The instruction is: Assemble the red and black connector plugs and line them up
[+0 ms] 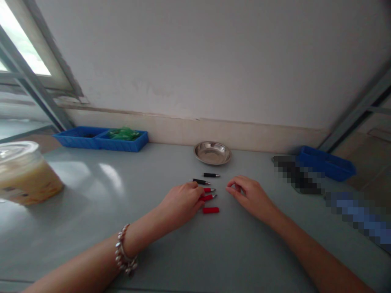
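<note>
My left hand is closed at the row of short pen parts, thumb and fingers around the rear end of a red pen barrel with a pointed metal tip. Its fingers partly cover a second red pen barrel just beyond. Farther back lie two black pen barrels with metal tips. Nearest to me is a plain red tube, with no metal tip showing. To the right of the row, my right hand hovers or rests with fingers curled, thumb and forefinger tips close together; nothing shows between them.
A round metal dish stands near the wall. At back left is a blue divided tray holding green plastic and dark bits. A lidded plastic tub stands left. On the right are a blue bin and blurred-out items.
</note>
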Demonstrator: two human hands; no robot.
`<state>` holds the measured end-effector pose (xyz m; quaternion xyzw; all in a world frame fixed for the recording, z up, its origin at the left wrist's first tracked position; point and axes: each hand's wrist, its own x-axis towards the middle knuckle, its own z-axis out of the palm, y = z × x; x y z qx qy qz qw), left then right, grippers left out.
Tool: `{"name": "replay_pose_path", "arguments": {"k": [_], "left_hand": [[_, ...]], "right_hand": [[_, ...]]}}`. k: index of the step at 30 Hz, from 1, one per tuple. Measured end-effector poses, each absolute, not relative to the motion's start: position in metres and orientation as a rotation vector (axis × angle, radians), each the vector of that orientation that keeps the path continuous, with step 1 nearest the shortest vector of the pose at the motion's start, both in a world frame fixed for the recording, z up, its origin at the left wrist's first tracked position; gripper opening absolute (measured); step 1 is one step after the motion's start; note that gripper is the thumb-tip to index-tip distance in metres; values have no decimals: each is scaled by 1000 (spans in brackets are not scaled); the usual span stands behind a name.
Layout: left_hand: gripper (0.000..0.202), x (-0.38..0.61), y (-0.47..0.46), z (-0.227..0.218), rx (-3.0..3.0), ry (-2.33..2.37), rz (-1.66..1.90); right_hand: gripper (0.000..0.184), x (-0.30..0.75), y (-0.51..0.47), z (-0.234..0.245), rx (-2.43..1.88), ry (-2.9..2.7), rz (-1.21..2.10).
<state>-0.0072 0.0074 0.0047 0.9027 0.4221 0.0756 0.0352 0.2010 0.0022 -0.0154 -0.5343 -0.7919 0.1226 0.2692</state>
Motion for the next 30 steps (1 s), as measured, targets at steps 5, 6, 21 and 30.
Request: {"name": "replay_pose_path", "arguments": {"k": [5, 6, 21, 30], "left_hand": [[20, -4, 3, 8, 2807, 1218, 328], [20, -3, 2, 7, 2814, 1189, 363], [21, -1, 0, 4, 2734, 1113, 566], [21, -2, 2, 1, 2720, 1099, 597]], "right_hand": [[23, 192, -5, -12, -1317, -2191, 456], [24, 191, -6, -12, -1290, -2196, 492], [16, 187, -10, -13, -1250, -2138, 449], [36, 189, -11, -8, -1351, -2109, 537]]}}
